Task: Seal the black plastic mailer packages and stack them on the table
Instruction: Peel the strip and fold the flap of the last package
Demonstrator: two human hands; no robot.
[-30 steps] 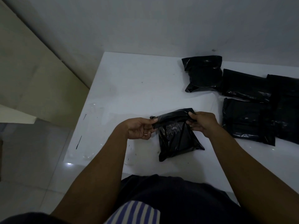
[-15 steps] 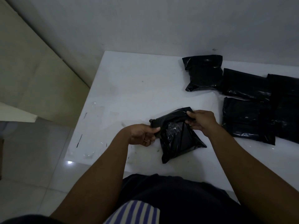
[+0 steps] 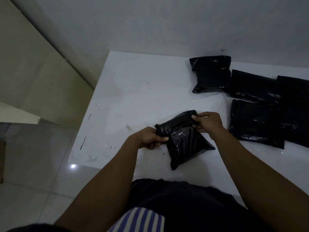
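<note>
Black plastic mailer (image 3: 184, 141) lies near the front edge of the white desk (image 3: 133, 91), the left hand (image 3: 150, 138) and right hand (image 3: 207, 122) each pinching an end of its folded flap (image 3: 177, 120). Sealing seems in progress; next, press the flap shut.

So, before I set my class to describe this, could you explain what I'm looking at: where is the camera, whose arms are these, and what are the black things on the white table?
There is no machine here: a person works with bare hands. The camera is worn on their head, looking forward and down, so their arms reach in from the bottom. The left hand and right hand each grip one end of the folded top of a black mailer lying on the white table. At least four more black mailers lie to the right, the farthest close to the wall.
</note>
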